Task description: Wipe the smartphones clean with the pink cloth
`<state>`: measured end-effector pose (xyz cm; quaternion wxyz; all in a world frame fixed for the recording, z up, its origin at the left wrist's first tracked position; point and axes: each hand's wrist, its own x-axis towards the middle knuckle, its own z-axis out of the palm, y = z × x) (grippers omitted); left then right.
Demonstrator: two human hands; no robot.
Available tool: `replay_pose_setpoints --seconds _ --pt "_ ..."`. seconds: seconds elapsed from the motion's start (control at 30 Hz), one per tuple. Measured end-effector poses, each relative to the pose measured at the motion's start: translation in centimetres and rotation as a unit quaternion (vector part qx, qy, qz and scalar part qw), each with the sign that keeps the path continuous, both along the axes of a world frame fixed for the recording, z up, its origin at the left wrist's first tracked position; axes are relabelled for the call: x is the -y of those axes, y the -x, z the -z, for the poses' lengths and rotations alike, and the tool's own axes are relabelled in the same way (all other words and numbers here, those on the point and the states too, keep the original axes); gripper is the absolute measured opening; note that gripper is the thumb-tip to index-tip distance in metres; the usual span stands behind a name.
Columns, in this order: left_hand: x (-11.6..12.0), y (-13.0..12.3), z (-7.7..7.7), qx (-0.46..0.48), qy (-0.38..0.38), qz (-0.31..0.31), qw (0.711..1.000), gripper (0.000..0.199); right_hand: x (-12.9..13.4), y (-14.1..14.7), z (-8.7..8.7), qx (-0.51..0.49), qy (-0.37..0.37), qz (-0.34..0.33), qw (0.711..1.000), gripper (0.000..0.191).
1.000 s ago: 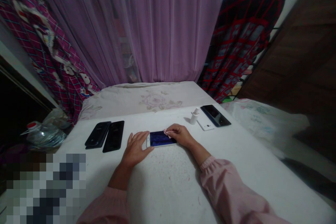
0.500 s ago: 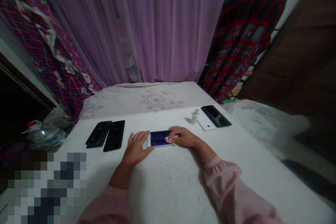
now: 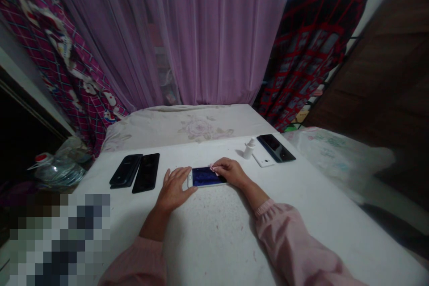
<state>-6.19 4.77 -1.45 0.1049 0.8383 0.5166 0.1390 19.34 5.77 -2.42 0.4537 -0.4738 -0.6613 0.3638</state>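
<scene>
A white-framed smartphone [image 3: 203, 178] lies flat and sideways on the white table, its dark blue screen facing up. Thumb and fingers of my left hand [image 3: 173, 189] clasp its left end, across the two long edges. My right hand [image 3: 233, 172] pinches a small pink cloth [image 3: 213, 169] against the screen near the far edge, right of the middle. Part of the phone's right end is hidden beneath that hand. Beyond it stands a small white spray bottle [image 3: 249, 149], with a white phone [image 3: 263, 160] lying beside it.
At the right lies a dark phone [image 3: 276, 147]. On the left are a black phone [image 3: 146, 173] and a dark stack of phones [image 3: 126, 170]. Purple curtains [image 3: 221, 35] hang behind the table [image 3: 214, 237]. A large water bottle [image 3: 58, 172] stands off its left side.
My right hand has slid the pink cloth a little up and left across the screen, toward the far edge. My left hand and the phone have stayed put.
</scene>
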Motion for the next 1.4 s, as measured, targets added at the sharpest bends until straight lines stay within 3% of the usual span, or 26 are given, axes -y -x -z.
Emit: replay_pose_setpoints --seconds 0.13,0.23,0.3,0.47,0.63,0.7,0.77,0.87,0.93,1.03,1.27,1.4 --pt "-0.1 0.1 0.1 -0.001 -0.003 -0.001 1.0 0.059 0.3 -1.0 -1.0 0.017 0.01 -0.118 0.993 0.028" --pt "-0.2 0.2 0.2 0.0 -0.001 0.001 1.0 0.058 0.5 -1.4 -1.5 0.047 -0.005 -0.163 0.986 0.026" --pt "-0.2 0.1 0.1 0.001 0.004 0.001 1.0 0.058 0.6 -1.3 -1.6 0.043 -0.003 -0.147 0.988 0.028" --pt "0.0 -0.1 0.0 0.004 0.003 -0.001 1.0 0.059 0.4 -0.1 -0.6 -0.007 0.026 -0.035 0.999 0.029" --pt "0.0 -0.1 0.1 0.004 -0.004 -0.001 1.0 0.057 0.1 0.5 0.2 0.027 -0.015 0.041 0.999 0.023" --pt "0.0 0.0 0.1 0.004 -0.005 -0.001 1.0 0.058 0.0 0.2 0.0 0.014 -0.003 0.013 1.0 0.025" --pt "0.0 0.0 0.2 0.003 -0.005 0.0 1.0 0.058 0.1 -0.3 -0.4 0.008 0.01 -0.057 0.998 0.029" --pt "-0.1 0.1 0.2 0.006 -0.004 0.0 1.0 0.058 0.3 -1.2 -1.2 0.043 -0.006 -0.163 0.986 0.03" --pt "-0.1 0.1 0.2 0.008 -0.004 -0.001 1.0 0.057 0.3 -1.5 -1.5 0.067 -0.022 -0.189 0.979 0.03" --pt "-0.1 0.0 0.2 0.006 0.0 -0.002 1.0 0.058 0.4 -1.2 -1.4 0.066 -0.025 -0.155 0.985 0.032" --pt "-0.1 0.0 0.1 0.009 -0.001 0.001 1.0 0.058 0.1 0.9 0.2 0.027 -0.007 0.038 0.999 0.02" --pt "0.0 0.0 0.1 0.015 -0.007 0.004 1.0 0.058 0.1 0.8 0.0 0.026 -0.006 0.025 0.999 0.022"
